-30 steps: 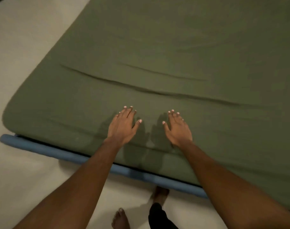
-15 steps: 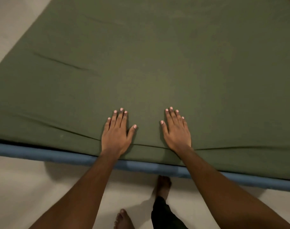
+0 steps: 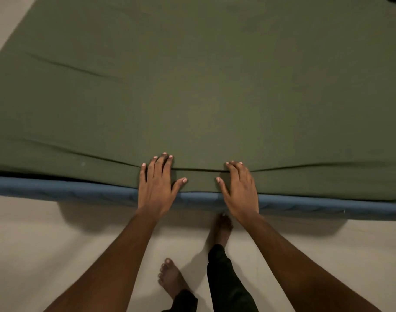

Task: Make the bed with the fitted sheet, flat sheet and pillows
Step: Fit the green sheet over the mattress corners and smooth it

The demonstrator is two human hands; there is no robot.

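Overall, the green sheet (image 3: 192, 91) covered nearly the whole top of the bed and hung over its near side, down to the blue mattress edge (image 3: 57, 190). One long crease ran across the sheet close to that near side. A shorter crease lay further back on the left. The pale floor (image 3: 46, 244) filled the area in front of the bed.

Your left hand (image 3: 156, 188) lay palm down on the sheet at the near side, fingers straight and together, thumb spread toward the right; it gripped nothing. Your right hand (image 3: 240, 190) pressed on the sheet near it, fingers slightly bent, tips on the long crease; it also gripped nothing. The hands were apart.

Your right foot (image 3: 221, 228) stood bare on the floor beside the mattress edge, your left foot (image 3: 170, 275) further back.
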